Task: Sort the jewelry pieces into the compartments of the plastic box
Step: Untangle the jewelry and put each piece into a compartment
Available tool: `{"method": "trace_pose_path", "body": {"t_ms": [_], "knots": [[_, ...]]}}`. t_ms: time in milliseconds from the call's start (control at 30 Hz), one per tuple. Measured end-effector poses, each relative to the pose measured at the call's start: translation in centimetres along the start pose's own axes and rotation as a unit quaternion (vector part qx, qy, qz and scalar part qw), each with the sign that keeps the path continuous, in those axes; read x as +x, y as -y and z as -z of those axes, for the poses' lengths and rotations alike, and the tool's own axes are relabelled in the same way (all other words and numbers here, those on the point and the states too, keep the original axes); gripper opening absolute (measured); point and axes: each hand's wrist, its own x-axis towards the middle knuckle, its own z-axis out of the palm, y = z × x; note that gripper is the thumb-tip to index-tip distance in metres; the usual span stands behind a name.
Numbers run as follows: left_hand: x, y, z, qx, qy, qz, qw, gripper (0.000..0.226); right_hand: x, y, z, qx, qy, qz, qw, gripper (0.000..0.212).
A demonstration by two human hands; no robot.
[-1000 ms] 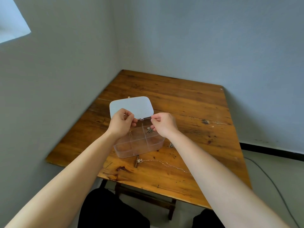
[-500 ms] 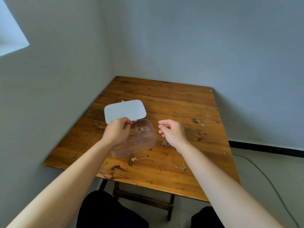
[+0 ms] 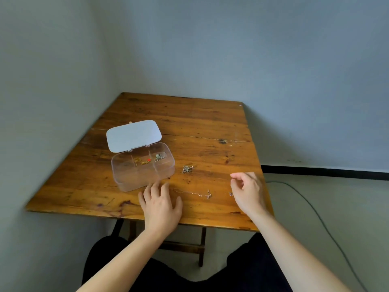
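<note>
2 empty hands [image 3: 161, 204] [image 3: 248, 191] beside plastic box [image 3: 143, 166]

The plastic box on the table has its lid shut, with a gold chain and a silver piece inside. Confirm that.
Not quite: the head view shows the plastic box with its lid open, tipped back behind it. The rest holds: a gold chain and a silver piece lie inside, in separate compartments.
</note>
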Motion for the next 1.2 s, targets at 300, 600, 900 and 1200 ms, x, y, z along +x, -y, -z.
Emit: {"method": "trace_pose_path", "body": {"t_ms": [300,600,900,1200], "knots": [[-0.8,-2.2,-1.7,-0.105,0.057,-0.15,0.981,0.053,-1.8,-1.5,0.3,0.005,-0.043,0.018,0.999,0.02],[0.2,-5.6,-3.7,-0.037,0.064,-0.328,0.942,0.035,-2.0,-2.1,0.8,-0.023,-0.003,0.064,0.998,0.039],[1.1,-4.2,-2.3,0.042,0.087,-0.346,0.933,0.043,-2.2,-2.4,1.1,-0.037,-0.014,0.148,0.988,0.023],[1.8,-4.1,-1.5,0.058,0.077,-0.331,0.939,0.031,-1.6,-0.2,1.7,-0.079,0.051,0.071,0.993,0.009]]}}
